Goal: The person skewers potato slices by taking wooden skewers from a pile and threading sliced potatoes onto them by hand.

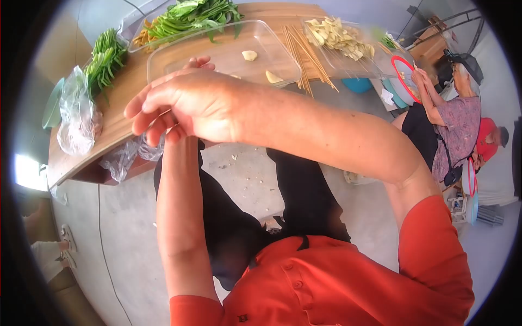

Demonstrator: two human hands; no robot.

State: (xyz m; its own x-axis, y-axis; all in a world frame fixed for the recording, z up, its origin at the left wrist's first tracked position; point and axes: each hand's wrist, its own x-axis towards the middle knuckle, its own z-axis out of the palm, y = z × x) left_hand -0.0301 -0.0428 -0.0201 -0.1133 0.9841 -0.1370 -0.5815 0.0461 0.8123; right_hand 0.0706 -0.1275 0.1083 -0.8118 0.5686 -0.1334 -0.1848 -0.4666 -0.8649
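My right hand (185, 103) reaches across to the left with its palm side partly turned down and its fingers loosely apart. It crosses over my left wrist and holds nothing that I can see. Behind it, only a few fingertips of my left hand (201, 62) show; the rest is hidden. Both hands are at the near edge of a clear plastic container (280, 49) with a few pale slices (249, 55) in it. Thin wooden skewers (304, 54) lie just right of the container.
On the wooden table (128, 98) are a tray of pale slices (342, 38), leafy greens (190, 16), a green bundle (106, 54) and a plastic bag (76, 117). Seated people work at the right, one in a patterned shirt (459, 122). A cable (103, 244) crosses the floor.
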